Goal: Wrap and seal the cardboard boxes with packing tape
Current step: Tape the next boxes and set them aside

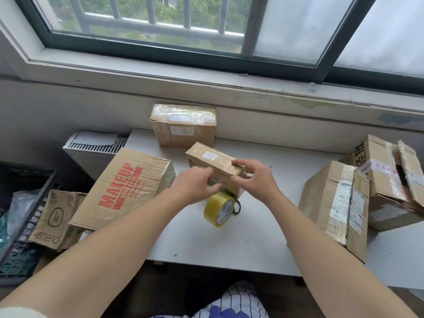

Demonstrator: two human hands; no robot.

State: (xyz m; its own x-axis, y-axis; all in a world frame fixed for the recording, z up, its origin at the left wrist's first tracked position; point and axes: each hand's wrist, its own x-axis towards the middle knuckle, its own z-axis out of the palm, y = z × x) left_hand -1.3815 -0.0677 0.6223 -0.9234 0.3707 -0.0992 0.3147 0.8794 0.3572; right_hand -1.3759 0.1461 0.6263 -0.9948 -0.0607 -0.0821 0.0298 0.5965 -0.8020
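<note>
Gripping glossy tape-wrapped cardboard box (219, 163)

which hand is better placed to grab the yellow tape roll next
Left, probably. The left hand sits just above the yellow roll of packing tape on the white table, while the right hand grips the right end of the small brown cardboard box, steadying it.

I see the tape roll (219, 211) in see-through yellow, its inner ring white with black print. The small box (215, 166) is plain brown card with a white label. The big box (124, 187) is the same brown, with bold red lettering across it. The table (252, 237) is white. My view's bottom edge shows a garment (238, 299) that is white with thin dark stripes and a blue patch.
</note>
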